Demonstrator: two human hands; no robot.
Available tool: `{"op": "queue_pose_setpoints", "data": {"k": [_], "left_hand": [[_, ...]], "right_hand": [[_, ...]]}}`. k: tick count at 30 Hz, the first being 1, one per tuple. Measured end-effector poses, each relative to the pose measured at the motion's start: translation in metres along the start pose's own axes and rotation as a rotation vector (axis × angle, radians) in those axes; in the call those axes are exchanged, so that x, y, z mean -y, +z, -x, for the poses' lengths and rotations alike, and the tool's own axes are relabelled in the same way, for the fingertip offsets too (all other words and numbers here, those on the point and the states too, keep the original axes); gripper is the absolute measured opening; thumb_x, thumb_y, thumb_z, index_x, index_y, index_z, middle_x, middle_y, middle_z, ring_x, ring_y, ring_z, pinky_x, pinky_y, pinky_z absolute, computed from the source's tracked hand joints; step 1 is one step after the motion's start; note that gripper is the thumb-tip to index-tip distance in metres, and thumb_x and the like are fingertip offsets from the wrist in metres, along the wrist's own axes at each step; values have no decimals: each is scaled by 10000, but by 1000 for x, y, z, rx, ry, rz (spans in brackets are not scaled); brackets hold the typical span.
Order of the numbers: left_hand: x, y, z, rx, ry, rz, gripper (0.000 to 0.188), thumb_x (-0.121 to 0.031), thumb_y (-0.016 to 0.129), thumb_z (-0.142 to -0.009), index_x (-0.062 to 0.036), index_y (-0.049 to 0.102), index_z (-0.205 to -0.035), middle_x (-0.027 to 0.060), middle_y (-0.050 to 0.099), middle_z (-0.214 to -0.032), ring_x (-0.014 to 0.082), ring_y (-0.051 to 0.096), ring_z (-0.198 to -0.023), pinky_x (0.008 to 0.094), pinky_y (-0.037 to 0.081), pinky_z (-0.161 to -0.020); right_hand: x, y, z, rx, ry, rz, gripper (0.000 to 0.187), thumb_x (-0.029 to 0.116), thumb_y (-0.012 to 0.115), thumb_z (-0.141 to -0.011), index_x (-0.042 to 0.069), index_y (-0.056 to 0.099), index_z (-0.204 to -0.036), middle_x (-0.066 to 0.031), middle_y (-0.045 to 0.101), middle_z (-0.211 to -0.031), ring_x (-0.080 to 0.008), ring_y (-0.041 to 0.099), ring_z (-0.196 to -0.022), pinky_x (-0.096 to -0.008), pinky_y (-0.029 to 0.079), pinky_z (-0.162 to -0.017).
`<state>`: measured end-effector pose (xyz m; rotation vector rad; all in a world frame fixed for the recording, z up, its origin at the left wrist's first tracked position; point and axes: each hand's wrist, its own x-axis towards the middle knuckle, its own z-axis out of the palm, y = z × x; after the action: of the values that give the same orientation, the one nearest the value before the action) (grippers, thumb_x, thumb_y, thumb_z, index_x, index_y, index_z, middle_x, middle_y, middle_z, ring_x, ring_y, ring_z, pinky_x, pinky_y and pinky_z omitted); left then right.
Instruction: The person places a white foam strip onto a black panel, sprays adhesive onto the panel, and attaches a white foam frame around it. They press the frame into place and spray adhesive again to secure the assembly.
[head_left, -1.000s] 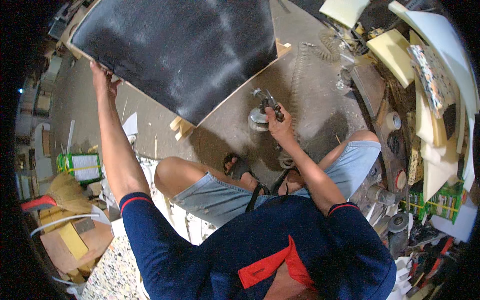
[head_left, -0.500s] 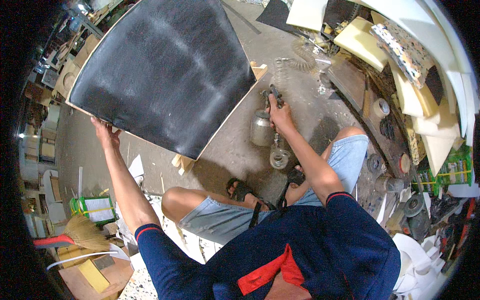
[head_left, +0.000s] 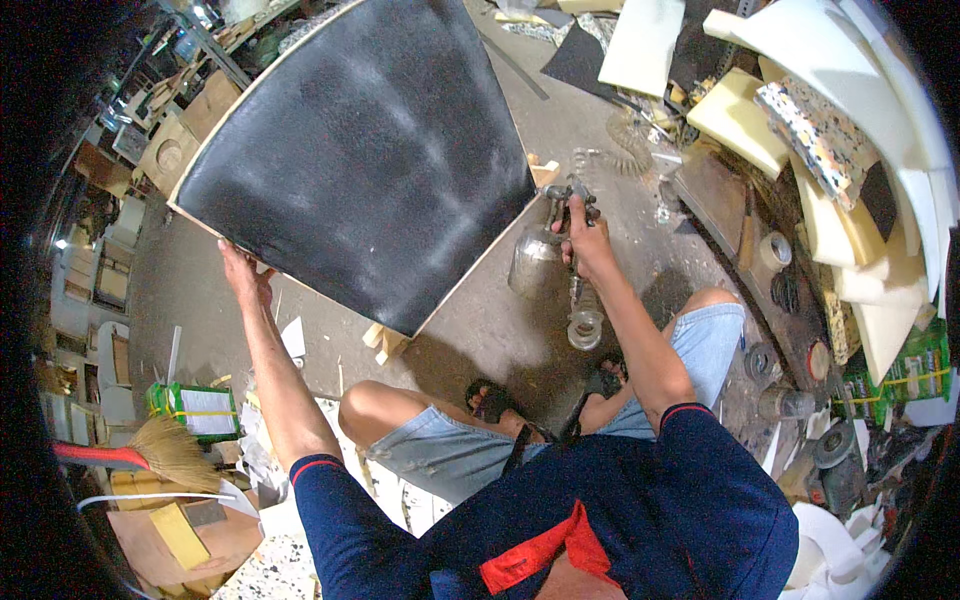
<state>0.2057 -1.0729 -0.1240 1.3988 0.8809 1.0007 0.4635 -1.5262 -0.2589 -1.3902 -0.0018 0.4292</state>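
Observation:
A large black panel (head_left: 360, 150) with pale edges and whitish smears across its face stands tilted before me, propped on light wooden pieces (head_left: 387, 342). At its lower left corner my left hand (head_left: 245, 272) grips the edge, with the fingers partly hidden behind it. My right hand (head_left: 588, 240) is closed round the handle of a spray gun (head_left: 575, 195). Beneath the gun hangs a cloudy cup (head_left: 537, 258), and a clear coiled hose (head_left: 584, 325) drops from its handle. The nozzle points left, close to the panel's right corner.
Foam sheets (head_left: 740, 122) are piled at the far right. A dark board (head_left: 715, 200) on the right bears a tape roll (head_left: 775, 250). At the left lie a broom (head_left: 172, 458) and a green package (head_left: 200, 410). More coiled hose (head_left: 628, 145) trails over the concrete floor.
My view has shifted, so the whole scene sits lower and further right. The spray gun has come nearer the panel's right corner and tilted. My left hand stays on the panel's edge.

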Motion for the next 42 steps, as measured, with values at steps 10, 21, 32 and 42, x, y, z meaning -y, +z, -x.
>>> {"op": "queue_pose_setpoints", "data": {"k": [10,21,32,42], "left_hand": [[-2,2,18,9,41,16,721,-692,334,-970,-160,368,-1455,93,440,-1455,356,421,-1328,625,468,-868],[3,5,44,-23,84,31,726,-673,349,-977,-134,360,-1463,107,439,-1460,355,420,-1336,653,454,-894],[28,-21,31,-6,21,205,374,-614,551,-939,-244,563,-993,-97,394,-715,69,380,-646,322,373,-675],[51,5,53,161,179,653,531,-456,562,-989,-72,510,-1351,53,605,-1264,171,575,-1145,349,458,-994]], "right_hand": [[53,1,33,99,-178,-111,478,538,530,-974,66,592,-937,-36,607,-740,-103,446,-409,-275,375,-345],[96,17,-28,-17,-153,-170,463,531,522,-981,76,569,-909,-46,560,-631,-113,426,-372,-304,362,-315],[115,-26,31,214,-206,16,435,479,509,-1008,68,559,-1141,-78,680,-889,-81,422,-465,-246,325,-397],[96,80,104,520,-564,367,266,274,567,-991,39,674,-929,31,556,-647,-53,495,-535,-241,366,-455]]}}
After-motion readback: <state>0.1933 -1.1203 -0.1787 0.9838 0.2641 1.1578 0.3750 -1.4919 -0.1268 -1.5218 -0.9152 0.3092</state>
